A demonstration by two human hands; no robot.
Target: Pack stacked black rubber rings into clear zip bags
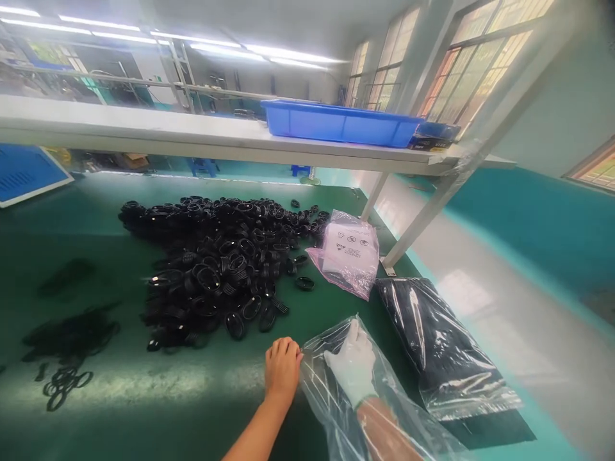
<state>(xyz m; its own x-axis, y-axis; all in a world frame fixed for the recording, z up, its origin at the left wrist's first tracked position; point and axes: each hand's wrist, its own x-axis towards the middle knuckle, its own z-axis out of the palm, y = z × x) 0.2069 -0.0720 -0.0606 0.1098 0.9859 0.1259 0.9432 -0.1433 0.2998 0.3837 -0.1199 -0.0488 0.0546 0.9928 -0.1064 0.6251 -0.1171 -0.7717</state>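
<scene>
My left hand (283, 366) is bare, with its fingers curled closed on the left edge of a clear plastic bag (321, 378). Inside that bag is my right hand (354, 362), in a white glove; its thumb stands apart from the fingers, which point toward the bag's far end. No object shows in the gloved hand. Beyond both hands lies a big pile of black oval rings (216, 275), coiled or stacked in small bunches. Just past the bag, a pink plastic bag (353, 253) has a white printed sheet in it.
To the right, a clear bag packed with dark contents (442, 346) lies at the table edge. More black loops (67, 384) lie at left on the green table (192, 397). A white shelf (144, 137) spans overhead, carrying a blue bin (341, 125); its post (427, 198) stands right.
</scene>
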